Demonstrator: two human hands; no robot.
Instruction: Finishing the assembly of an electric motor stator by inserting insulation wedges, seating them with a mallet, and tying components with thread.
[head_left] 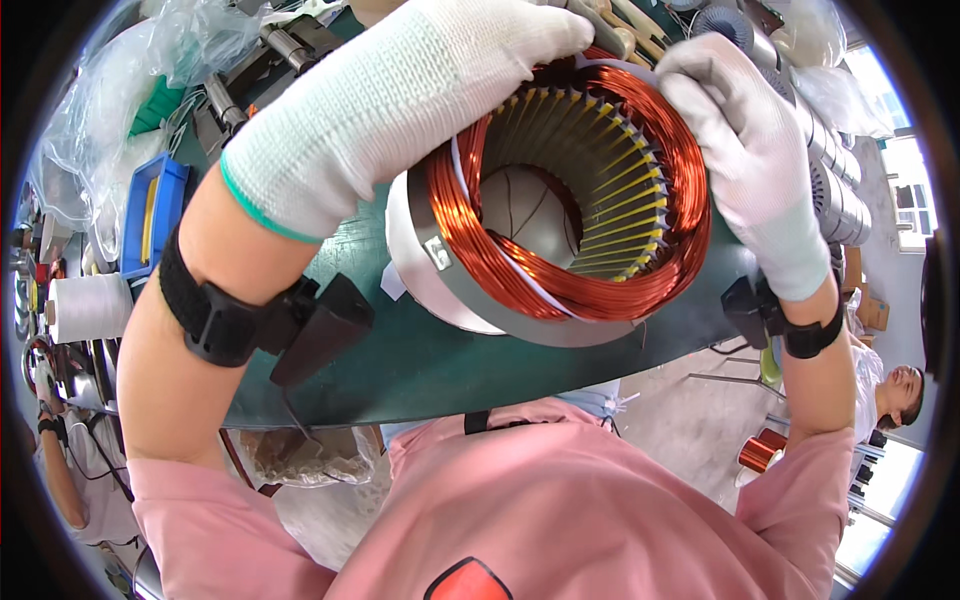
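Observation:
A ring-shaped motor stator (515,325) stands on the green table, tilted toward me. Thick bundles of copper winding (590,295) ring its near end, with white insulating strips among them. Yellow slot liners (625,205) line the bore. My left hand (500,45), in a white knit glove, reaches over the far left rim of the winding; most of its fingers are hidden or cut off by the upper edge. On the right, my gloved right hand (740,140) has its fingers bent and closed against the winding's outer side.
The green table (330,385) curves in front of me. At left stand a blue bin (155,215), a white thread spool (90,308) and plastic bags. More stators (835,200) line the right. Wooden-handled tools (635,25) lie beyond the winding. Other people are at both sides.

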